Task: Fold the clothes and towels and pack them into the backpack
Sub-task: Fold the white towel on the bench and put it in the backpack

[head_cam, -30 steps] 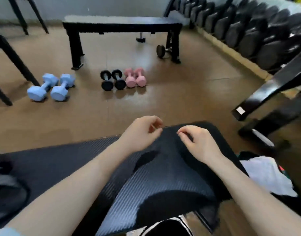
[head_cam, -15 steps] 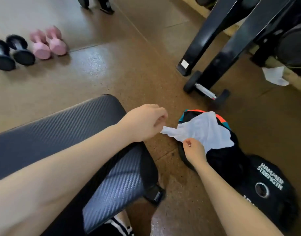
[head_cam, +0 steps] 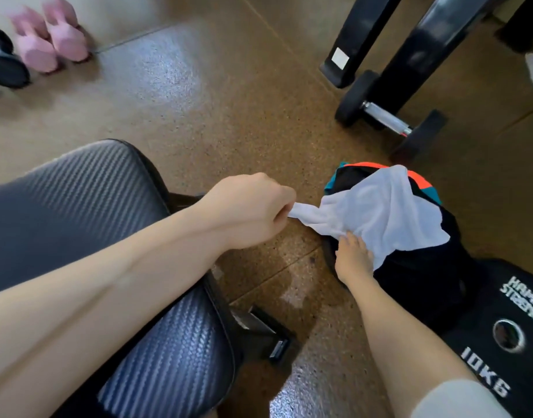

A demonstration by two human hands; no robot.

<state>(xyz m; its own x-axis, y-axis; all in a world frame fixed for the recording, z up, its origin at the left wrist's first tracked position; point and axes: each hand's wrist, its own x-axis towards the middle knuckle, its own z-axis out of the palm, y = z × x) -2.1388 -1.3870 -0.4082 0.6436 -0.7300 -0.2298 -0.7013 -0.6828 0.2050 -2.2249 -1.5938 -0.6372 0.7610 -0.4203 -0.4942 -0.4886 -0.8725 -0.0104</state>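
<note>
Now the white towel (head_cam: 376, 212) lies draped over the dark pile of clothes (head_cam: 416, 267) on the floor right of the counter (head_cam: 78, 188), stretched leftward where the left hand (head_cam: 247, 209) pinches its corner while the right hand (head_cam: 354, 257) grips its near edge.

Soft white cloth towel (head_cam: 379, 212), glossy speckled floor (head_cam: 217, 122), ribbed matt bench pad (head_cam: 78, 188).
</note>
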